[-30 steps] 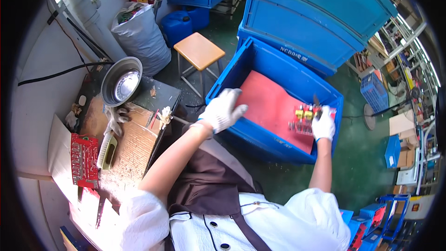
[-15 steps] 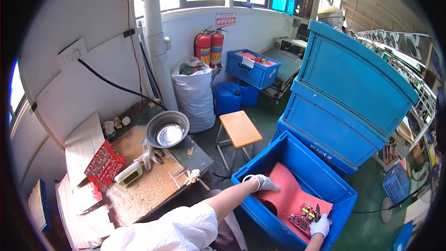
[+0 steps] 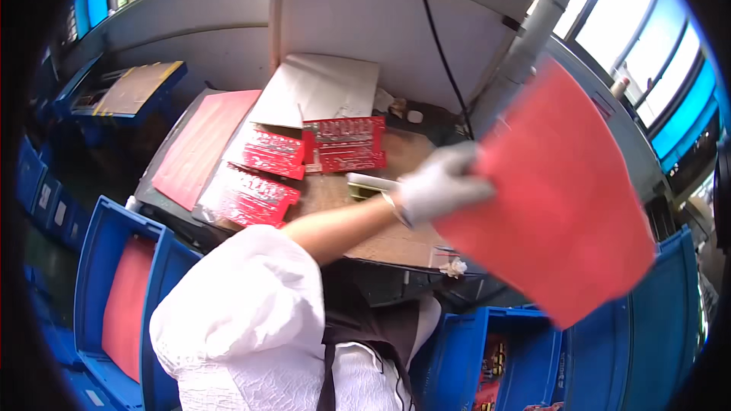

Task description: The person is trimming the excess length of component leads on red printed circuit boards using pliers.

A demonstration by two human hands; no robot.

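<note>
My left hand (image 3: 445, 183), in a light glove, is closed on the near edge of a large pinkish-red sheet (image 3: 556, 198). The sheet hangs in the air to the right of the hand, over the table's right end, and is blurred by motion. Beneath my wrist a light-coloured brush (image 3: 371, 184) lies on the table, partly covered by my arm. Several red circuit boards lie to its left, among them an upper right board (image 3: 346, 144) and a lower left board (image 3: 251, 196). My right hand is out of the picture.
At lower right stands a blue crate (image 3: 481, 320) holding red circuit boards (image 3: 491, 373). Another blue crate (image 3: 156, 259) at left has a pink sheet (image 3: 128, 308) inside. A flat pink sheet (image 3: 205, 144) lies on the table's left. Stacked blue crates (image 3: 662, 312) rise at right.
The view has turned left toward the table. My left hand has lifted the red sheet out of the crate. My right hand, earlier at a circuit board there, has left the view.
</note>
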